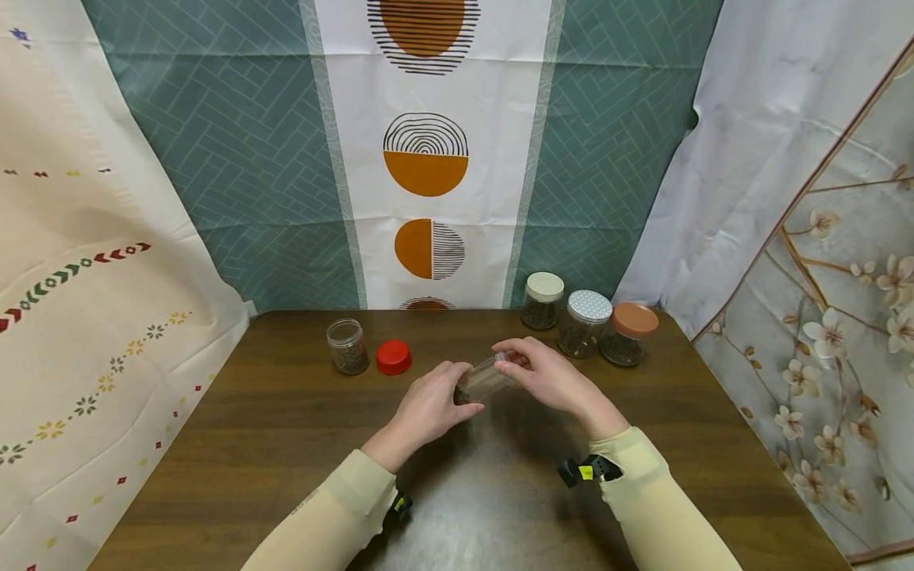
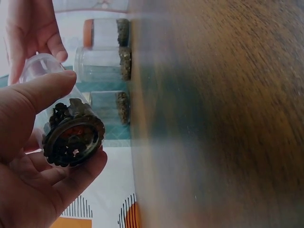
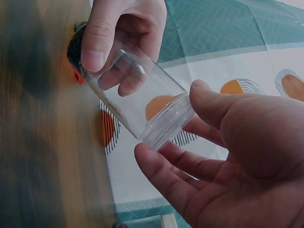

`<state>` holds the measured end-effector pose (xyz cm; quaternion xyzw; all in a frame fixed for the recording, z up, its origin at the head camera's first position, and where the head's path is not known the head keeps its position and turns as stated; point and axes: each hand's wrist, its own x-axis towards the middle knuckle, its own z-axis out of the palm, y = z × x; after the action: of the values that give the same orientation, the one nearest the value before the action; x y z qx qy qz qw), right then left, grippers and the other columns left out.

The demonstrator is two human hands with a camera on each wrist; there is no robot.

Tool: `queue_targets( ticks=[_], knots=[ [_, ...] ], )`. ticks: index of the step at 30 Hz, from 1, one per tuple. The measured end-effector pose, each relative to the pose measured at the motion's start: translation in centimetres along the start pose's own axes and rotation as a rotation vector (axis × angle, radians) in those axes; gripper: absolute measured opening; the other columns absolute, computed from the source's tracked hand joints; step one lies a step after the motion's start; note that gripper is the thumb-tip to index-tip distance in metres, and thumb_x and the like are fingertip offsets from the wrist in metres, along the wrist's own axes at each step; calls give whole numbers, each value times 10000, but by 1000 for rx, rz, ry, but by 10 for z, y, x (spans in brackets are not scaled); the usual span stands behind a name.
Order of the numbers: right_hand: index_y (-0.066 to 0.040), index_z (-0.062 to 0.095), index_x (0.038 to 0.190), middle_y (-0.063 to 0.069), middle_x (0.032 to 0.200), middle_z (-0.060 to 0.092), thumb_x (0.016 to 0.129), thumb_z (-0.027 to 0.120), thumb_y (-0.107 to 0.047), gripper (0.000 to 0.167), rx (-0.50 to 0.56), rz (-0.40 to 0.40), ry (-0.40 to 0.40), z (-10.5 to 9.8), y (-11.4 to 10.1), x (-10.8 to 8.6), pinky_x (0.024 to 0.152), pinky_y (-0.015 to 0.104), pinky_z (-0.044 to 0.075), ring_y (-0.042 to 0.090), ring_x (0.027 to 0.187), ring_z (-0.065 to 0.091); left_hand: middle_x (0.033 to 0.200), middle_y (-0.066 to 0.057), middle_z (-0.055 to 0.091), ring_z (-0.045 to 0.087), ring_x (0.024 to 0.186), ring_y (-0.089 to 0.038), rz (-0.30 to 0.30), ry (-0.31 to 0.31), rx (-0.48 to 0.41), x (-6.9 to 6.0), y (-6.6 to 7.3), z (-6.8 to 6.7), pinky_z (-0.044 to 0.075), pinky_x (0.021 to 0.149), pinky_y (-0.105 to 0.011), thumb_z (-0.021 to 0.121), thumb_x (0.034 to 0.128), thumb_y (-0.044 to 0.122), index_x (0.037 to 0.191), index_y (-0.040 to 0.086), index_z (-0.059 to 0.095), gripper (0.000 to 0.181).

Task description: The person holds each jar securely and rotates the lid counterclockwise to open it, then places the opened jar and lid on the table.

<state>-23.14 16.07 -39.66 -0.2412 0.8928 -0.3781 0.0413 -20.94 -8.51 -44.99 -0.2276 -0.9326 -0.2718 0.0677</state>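
- Nearest, reaching in from the bottom edge: pale yellow sleeves [image 1: 671,507].
- Hung across the back in teal, white and orange: patterned cloth [image 1: 236,143], flanked by cream cloth [image 1: 78,309] at left and floral cloth [image 1: 793,373] at right.
- Spread beneath everything: brown wooden table [image 1: 271,444].
- Curled round the base end of a clear jar [image 3: 128,80], thumb on one side, fingers on the other: left hand [image 1: 432,400].
- Loosely bent, with thumb and forefinger at opposite sides of the same jar's neck: right hand [image 1: 553,377].
- Held tilted above the table between both hands, neck toward the right hand, with dark contents [image 2: 78,111] at the base: clear jar.
- Standing close together at the back right, left to right: cream-lidded jar [image 1: 540,312], white-lidded jar [image 1: 577,337], orange-brown-lidded jar [image 1: 621,348].
- Standing upright at the back left, partly filled: open-topped jar [image 1: 350,355].
- Set just beside it, toward the right: red lid [image 1: 393,358].
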Motion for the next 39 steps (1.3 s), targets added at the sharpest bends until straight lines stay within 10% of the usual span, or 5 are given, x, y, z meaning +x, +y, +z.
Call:
queue_targets(
  ticks=[30, 39],
  knots=[
    [-165, 659, 1500, 41, 1458, 611, 1089, 729, -184, 417, 20, -131, -14, -3, 3, -8, 1097, 570, 484, 251, 1292, 599, 1132, -41, 688, 639, 904, -190, -4, 6, -9, 0, 0, 0, 580, 809, -387, 930, 924, 360, 1341, 93, 692, 550],
    [-153, 589, 1577, 89, 1536, 583, 1096, 718, -374, 545, 16, -42, 0, -3, 0, -6, 1116, 586, 487, 318, 1391, 569, 1101, -30, 674, 621, 885, -180, -6, 3, -6, 0, 1, 0, 568, 787, -379, 936, 919, 350, 1328, 93, 692, 540]
  ],
)
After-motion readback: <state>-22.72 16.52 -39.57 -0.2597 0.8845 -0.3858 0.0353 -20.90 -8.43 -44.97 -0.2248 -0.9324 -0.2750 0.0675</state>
